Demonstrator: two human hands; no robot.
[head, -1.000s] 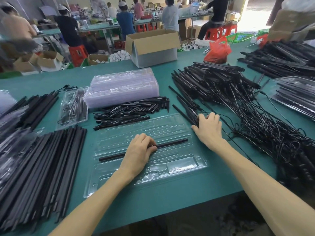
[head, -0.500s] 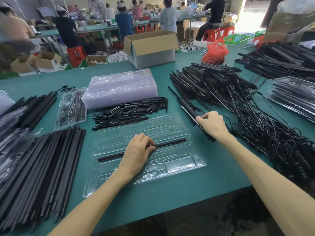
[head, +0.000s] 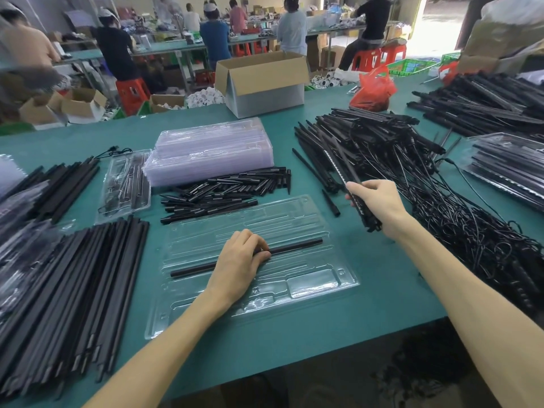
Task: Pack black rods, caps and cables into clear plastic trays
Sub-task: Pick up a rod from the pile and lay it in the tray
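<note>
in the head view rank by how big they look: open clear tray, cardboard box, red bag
1. open clear plastic tray
2. brown cardboard box, farther off so real size unsure
3. red plastic bag

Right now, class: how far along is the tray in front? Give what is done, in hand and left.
Done: one rod lies in the tray, with the left hand holding it there. In hand: the right hand grips a black bar. Left: the tray's other slots look bare, and the caps sit loose behind it.
</note>
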